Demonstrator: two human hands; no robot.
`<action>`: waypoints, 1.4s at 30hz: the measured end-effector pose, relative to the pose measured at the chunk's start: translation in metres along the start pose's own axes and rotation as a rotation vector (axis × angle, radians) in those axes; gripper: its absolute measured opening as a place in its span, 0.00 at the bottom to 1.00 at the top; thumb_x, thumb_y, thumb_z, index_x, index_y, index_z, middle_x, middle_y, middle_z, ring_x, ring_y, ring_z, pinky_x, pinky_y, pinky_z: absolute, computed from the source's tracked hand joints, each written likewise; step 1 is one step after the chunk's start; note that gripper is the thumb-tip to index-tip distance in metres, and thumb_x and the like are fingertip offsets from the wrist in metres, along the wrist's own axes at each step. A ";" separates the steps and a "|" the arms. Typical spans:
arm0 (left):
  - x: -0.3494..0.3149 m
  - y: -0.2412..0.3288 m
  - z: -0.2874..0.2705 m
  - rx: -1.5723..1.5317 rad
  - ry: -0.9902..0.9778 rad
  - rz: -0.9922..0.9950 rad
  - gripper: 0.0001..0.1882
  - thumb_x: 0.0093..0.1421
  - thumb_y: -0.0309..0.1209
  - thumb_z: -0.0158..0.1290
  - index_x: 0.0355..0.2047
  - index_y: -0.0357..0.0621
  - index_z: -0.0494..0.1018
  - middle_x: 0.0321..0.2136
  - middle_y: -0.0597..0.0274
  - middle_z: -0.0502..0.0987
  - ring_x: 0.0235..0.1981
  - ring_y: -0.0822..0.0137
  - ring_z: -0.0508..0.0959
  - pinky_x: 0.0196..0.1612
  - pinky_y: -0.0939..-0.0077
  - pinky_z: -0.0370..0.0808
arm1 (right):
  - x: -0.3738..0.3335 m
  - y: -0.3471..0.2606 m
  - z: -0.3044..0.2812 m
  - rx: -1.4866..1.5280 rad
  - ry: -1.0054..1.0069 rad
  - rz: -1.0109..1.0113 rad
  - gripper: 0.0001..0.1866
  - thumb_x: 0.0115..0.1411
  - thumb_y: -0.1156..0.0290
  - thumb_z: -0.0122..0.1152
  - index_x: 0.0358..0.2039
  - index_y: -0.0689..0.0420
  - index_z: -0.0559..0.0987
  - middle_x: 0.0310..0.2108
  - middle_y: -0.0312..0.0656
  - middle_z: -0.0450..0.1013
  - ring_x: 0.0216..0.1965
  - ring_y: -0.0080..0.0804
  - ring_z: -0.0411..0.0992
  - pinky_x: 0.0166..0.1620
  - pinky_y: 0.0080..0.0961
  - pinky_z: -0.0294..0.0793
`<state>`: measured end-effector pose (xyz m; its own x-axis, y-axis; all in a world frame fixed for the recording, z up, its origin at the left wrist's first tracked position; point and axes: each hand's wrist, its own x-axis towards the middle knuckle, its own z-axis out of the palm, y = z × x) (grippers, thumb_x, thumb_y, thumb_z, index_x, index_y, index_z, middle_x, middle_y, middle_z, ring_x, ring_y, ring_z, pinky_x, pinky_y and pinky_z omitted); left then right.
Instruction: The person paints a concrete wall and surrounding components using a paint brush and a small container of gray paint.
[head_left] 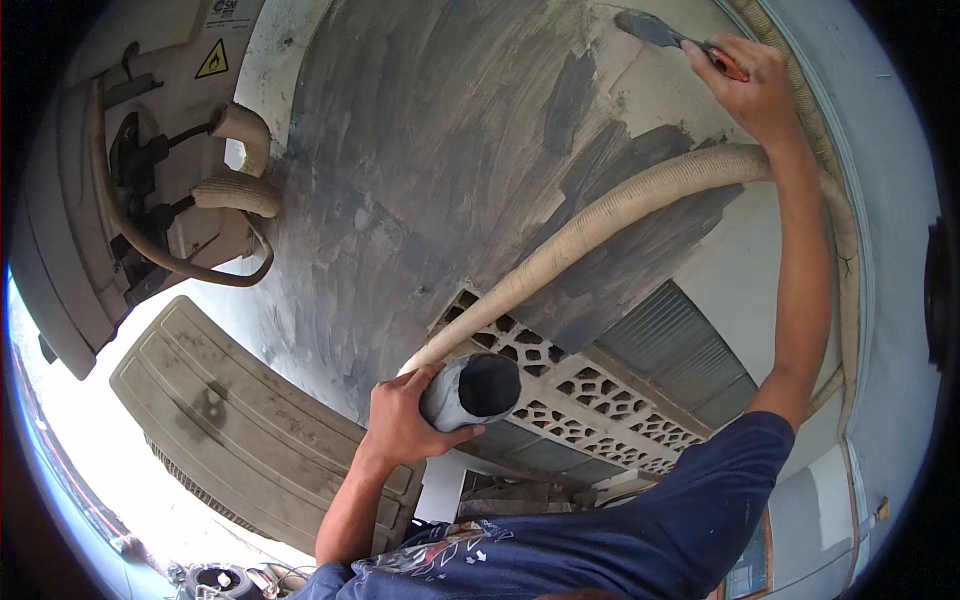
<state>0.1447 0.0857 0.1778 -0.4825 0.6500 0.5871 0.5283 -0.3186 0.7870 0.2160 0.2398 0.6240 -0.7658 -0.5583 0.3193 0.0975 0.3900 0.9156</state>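
Observation:
High at the right, my right hand (755, 88) is closed round the red-orange handle of a paintbrush (650, 28). The brush's dark, coated head points left, against or close to the pale part of the wall (610, 85). Low in the middle, my left hand (402, 412) grips a grey-smeared cylindrical container (448, 405) from its left side. Its round mouth faces up and looks dark inside; the contents cannot be made out. Dark grey streaks (430, 130) cover much of the wall between my hands, with paler patches near the brush.
A beige wrapped pipe (600, 215) curves across the wall, passing behind my right forearm. Outdoor air-conditioner units (240, 420) (150, 60) stand at the left, with insulated hoses (235, 195) on the upper one. Patterned vent blocks (600, 390) and louvred glass (685, 335) lie at lower right.

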 end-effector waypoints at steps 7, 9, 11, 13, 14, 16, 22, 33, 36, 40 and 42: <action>0.000 0.006 0.000 -0.032 -0.017 -0.015 0.40 0.34 0.51 0.71 0.42 0.34 0.75 0.31 0.50 0.81 0.33 0.55 0.83 0.41 0.68 0.80 | -0.019 -0.016 0.005 0.258 -0.130 0.139 0.17 0.57 0.61 0.66 0.21 0.61 0.74 0.14 0.45 0.64 0.15 0.36 0.59 0.22 0.29 0.63; 0.000 0.007 0.000 -0.023 -0.015 0.003 0.40 0.34 0.51 0.71 0.42 0.33 0.75 0.31 0.50 0.81 0.33 0.55 0.84 0.40 0.68 0.80 | -0.004 0.004 -0.002 0.165 -0.022 0.125 0.18 0.56 0.61 0.66 0.20 0.62 0.73 0.14 0.46 0.63 0.15 0.37 0.59 0.23 0.31 0.63; 0.000 0.007 -0.001 -0.012 -0.010 0.015 0.40 0.34 0.51 0.71 0.42 0.33 0.75 0.30 0.50 0.81 0.33 0.55 0.84 0.40 0.68 0.80 | 0.003 0.017 -0.008 0.074 0.101 0.106 0.19 0.56 0.62 0.66 0.19 0.62 0.72 0.14 0.47 0.61 0.15 0.38 0.58 0.23 0.32 0.62; 0.000 0.006 -0.002 -0.005 -0.015 -0.004 0.40 0.34 0.51 0.71 0.41 0.32 0.75 0.30 0.49 0.81 0.32 0.55 0.84 0.40 0.68 0.80 | 0.002 0.020 -0.009 -0.030 0.022 0.197 0.18 0.56 0.62 0.66 0.19 0.62 0.73 0.14 0.46 0.63 0.15 0.38 0.59 0.24 0.31 0.64; 0.001 0.006 -0.003 -0.004 -0.008 0.000 0.40 0.34 0.51 0.71 0.41 0.32 0.75 0.30 0.49 0.81 0.32 0.55 0.84 0.40 0.68 0.80 | -0.002 0.015 -0.008 -0.027 0.027 0.113 0.18 0.56 0.62 0.66 0.19 0.62 0.73 0.14 0.46 0.63 0.15 0.38 0.59 0.24 0.31 0.64; 0.000 0.006 -0.004 -0.014 0.016 0.017 0.40 0.33 0.50 0.71 0.41 0.32 0.75 0.30 0.49 0.81 0.32 0.55 0.83 0.40 0.68 0.80 | -0.020 -0.007 -0.004 0.111 -0.109 -0.011 0.18 0.55 0.62 0.67 0.19 0.62 0.74 0.15 0.46 0.64 0.15 0.37 0.59 0.24 0.31 0.64; 0.000 0.007 -0.003 0.005 0.026 0.025 0.41 0.33 0.51 0.71 0.42 0.33 0.75 0.30 0.48 0.81 0.33 0.55 0.83 0.40 0.67 0.80 | -0.044 -0.039 -0.002 0.231 -0.076 -0.017 0.17 0.53 0.62 0.68 0.21 0.64 0.77 0.16 0.48 0.68 0.16 0.38 0.66 0.24 0.31 0.67; -0.002 0.012 -0.002 0.015 -0.022 0.004 0.40 0.34 0.52 0.70 0.43 0.36 0.75 0.29 0.50 0.81 0.32 0.55 0.83 0.39 0.67 0.80 | -0.022 -0.021 0.000 0.118 0.046 0.016 0.16 0.54 0.62 0.68 0.22 0.63 0.76 0.17 0.45 0.69 0.16 0.35 0.66 0.23 0.27 0.65; -0.003 0.010 -0.003 0.007 0.001 0.016 0.40 0.34 0.51 0.70 0.43 0.35 0.75 0.29 0.50 0.81 0.31 0.55 0.83 0.38 0.67 0.80 | -0.028 -0.030 0.004 0.255 -0.070 0.015 0.16 0.55 0.62 0.68 0.22 0.62 0.76 0.16 0.44 0.69 0.17 0.35 0.66 0.23 0.28 0.65; -0.003 0.010 -0.003 0.018 0.019 0.024 0.40 0.33 0.51 0.71 0.42 0.34 0.75 0.29 0.48 0.81 0.30 0.55 0.83 0.37 0.67 0.80 | -0.008 0.003 -0.005 0.109 -0.089 0.225 0.18 0.56 0.59 0.65 0.20 0.61 0.74 0.16 0.45 0.69 0.18 0.42 0.67 0.24 0.31 0.66; -0.003 0.011 -0.003 0.009 0.028 0.036 0.40 0.33 0.51 0.71 0.42 0.33 0.75 0.28 0.48 0.81 0.30 0.54 0.83 0.37 0.67 0.80 | 0.005 0.016 -0.008 0.009 0.033 0.103 0.19 0.56 0.59 0.64 0.19 0.61 0.74 0.16 0.45 0.68 0.18 0.42 0.68 0.24 0.31 0.66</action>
<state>0.1498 0.0790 0.1851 -0.4828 0.6185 0.6200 0.5519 -0.3349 0.7637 0.2185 0.2376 0.6423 -0.7306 -0.5388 0.4195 0.1686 0.4531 0.8754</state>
